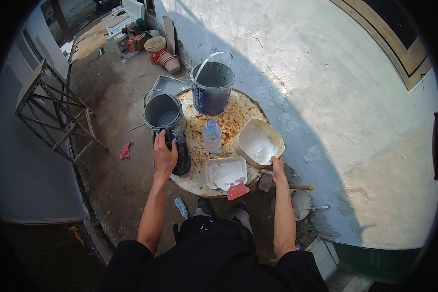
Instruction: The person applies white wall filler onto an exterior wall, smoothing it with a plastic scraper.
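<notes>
From my feed, the left hand is curled over the top of a black plastic bag at the near-left edge of the round rust-stained tabletop. I see only the back of the hand, and the fingertips are hidden against the bag. The right hand is at the near rim of a white basin of white powder. Its fingers are bent, but I cannot tell whether they pinch the rim or only touch it.

Between the hands lies a shallow tray smeared white, with a red scraper overhanging its near edge. A clear plastic bottle stands upright behind the tray. The grey bucket sits just behind the bag, its base hidden, and a darker bucket stands at the far edge. A wooden handle juts out beyond the right wrist, its head hard to make out.
</notes>
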The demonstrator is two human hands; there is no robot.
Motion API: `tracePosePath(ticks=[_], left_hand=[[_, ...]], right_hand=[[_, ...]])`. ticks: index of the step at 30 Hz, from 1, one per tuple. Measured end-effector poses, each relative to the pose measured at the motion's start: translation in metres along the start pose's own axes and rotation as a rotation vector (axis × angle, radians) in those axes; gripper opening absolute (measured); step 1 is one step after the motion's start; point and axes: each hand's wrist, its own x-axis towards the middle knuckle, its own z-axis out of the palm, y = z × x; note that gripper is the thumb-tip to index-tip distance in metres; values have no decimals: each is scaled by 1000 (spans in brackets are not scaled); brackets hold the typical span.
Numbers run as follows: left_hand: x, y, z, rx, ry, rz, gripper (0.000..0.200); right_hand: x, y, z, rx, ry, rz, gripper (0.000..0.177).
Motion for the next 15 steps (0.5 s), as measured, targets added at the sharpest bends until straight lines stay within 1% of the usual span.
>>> tracePosePath(ticks=[2,5,8,11,15], left_hand=[[-2,11,-11,-32,-49,-87,47],[-5,10,-16,-18,1,-45,48],[-10,15,-22,-188,-39,-199,48],[-21,11,-22,-268,-30,-253,47],[-38,4,-19,-289,82,-150,41]], right_hand=[[0,-2,-2,-19,-103,30,46],[-3,-6,-2,-68,-144,35,47],[-17,-13,5,29,-34,76,65],[-5,-9,-7,203,-162,38,65],[-2,-10,-27,261,-105,10,65]])
